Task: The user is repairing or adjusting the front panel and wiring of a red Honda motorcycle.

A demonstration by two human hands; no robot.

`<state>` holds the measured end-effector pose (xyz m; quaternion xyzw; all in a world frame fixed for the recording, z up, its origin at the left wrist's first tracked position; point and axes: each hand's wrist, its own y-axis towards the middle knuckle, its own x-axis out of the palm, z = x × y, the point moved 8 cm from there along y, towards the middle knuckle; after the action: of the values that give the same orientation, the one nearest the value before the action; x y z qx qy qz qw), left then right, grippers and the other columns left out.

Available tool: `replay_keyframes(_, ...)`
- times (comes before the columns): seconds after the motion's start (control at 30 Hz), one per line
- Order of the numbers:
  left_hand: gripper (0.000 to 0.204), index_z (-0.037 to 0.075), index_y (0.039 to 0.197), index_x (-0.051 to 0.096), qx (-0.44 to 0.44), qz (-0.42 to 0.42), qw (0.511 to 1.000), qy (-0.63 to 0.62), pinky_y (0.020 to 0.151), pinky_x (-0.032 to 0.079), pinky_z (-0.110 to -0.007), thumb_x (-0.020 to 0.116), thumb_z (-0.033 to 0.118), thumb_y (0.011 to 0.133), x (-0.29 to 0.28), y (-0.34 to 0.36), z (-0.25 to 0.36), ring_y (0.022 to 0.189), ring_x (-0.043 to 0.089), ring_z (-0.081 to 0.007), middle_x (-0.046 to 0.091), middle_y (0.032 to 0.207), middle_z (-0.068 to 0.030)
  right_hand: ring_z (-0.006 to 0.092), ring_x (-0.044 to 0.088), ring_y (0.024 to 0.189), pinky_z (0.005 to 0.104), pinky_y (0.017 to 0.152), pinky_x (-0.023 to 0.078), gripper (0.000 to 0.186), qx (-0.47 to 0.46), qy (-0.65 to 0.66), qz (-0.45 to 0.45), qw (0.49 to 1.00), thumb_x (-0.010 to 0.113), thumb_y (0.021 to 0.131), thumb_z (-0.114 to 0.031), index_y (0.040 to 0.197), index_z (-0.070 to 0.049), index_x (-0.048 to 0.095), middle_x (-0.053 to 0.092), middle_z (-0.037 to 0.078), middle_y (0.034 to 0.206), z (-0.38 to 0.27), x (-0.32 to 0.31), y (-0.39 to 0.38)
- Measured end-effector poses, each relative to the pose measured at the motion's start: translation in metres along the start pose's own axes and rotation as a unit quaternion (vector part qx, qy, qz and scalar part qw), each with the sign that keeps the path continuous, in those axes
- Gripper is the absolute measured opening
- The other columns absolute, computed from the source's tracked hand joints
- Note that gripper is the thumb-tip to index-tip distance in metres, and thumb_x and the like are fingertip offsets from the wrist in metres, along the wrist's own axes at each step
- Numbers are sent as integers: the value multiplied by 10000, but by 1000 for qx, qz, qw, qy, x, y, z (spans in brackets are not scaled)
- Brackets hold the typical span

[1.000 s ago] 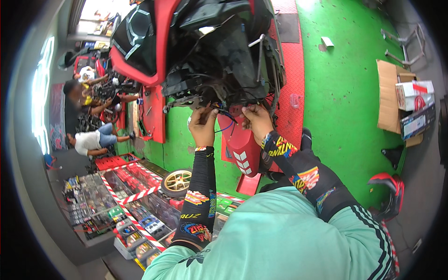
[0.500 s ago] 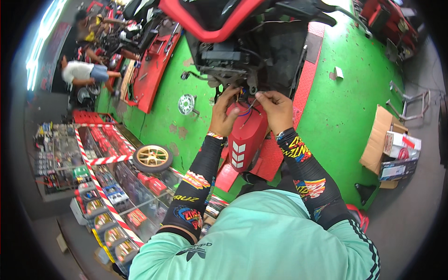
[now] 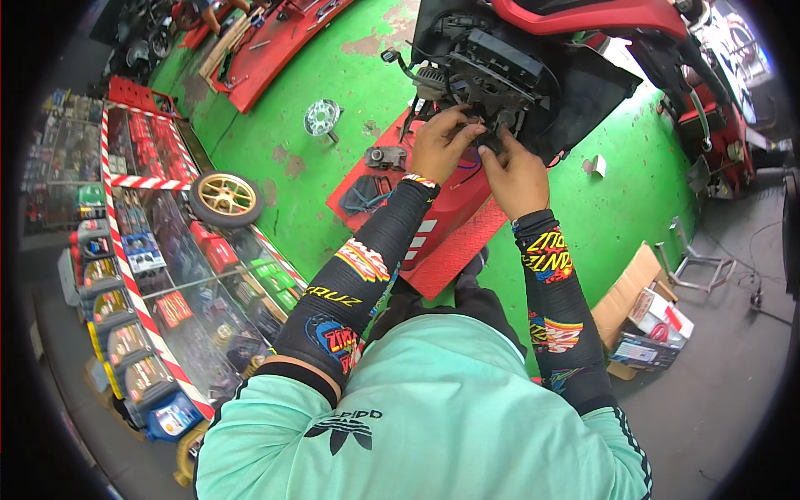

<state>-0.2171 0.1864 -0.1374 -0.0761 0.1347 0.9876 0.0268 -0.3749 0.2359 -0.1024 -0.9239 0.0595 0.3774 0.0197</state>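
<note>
A motorcycle's stripped front point(image 3: 500, 58) is before me, with dark brackets and cables bared under a red body panel point(image 3: 583, 18). Beneath my hands is its red front fender point(image 3: 454, 208) with white stripes. My left hand point(image 3: 443, 143) is closed, thumb and fingers pinching thin wires below the dark assembly. Close beside it, my right hand point(image 3: 518, 179) has its thumb and fingertips brought together on the same wires. A blue wire point(image 3: 468, 161) loops down between the hands. The wire ends are hidden by my fingers.
A red lift platform point(image 3: 446, 271) lies under the motorcycle, bearing a metal part point(image 3: 386, 157). Left are a metal disc on a stand point(image 3: 322, 118), a gold-rimmed wheel point(image 3: 226, 199) and a glass display case point(image 3: 196, 292). An open cardboard box point(image 3: 621, 292) and a metal stand point(image 3: 700, 258) are right.
My view has turned, so the motorcycle now appears further right and tilted. Both hands stay at the wires and have drawn closer together; the grey wire at my right fingertips is now hidden.
</note>
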Motion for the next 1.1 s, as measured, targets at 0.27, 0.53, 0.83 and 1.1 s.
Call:
replay_keyframes(0.27,221,28,1022,740,44,-25,997,53,909,539,-354,752,215,905,-1,1,19,1100,668,-263,658,1239,-210,84,584,591,245,556,475,227,-1,261,76,962,558,1017,-141,1162,-3,664,682,27,785,24,-7,-13)
replay_keyframes(0.53,220,71,1078,712,14,-35,999,4,1091,389,-435,641,256,980,22,-3,10,1269,504,-379,487,1379,-231,107,599,702,257,559,488,308,167,586,-25,793,522,1028,-199,1290,-44,568,684,53,1040,76,37,16)
replay_keyframes(0.83,219,113,1068,720,28,21,997,68,1103,373,-446,650,295,969,33,-9,2,1268,477,-407,491,1362,-249,111,568,674,281,569,495,221,196,576,-9,793,619,986,-176,1181,-74,645,680,22,943,88,52,36)
replay_keyframes(1.1,301,57,998,740,-48,56,997,35,792,512,-384,731,342,903,10,-7,7,893,660,-273,691,973,-155,109,470,661,287,600,396,117,243,594,-63,765,602,996,-184,1083,-111,627,570,-24,828,95,54,39)
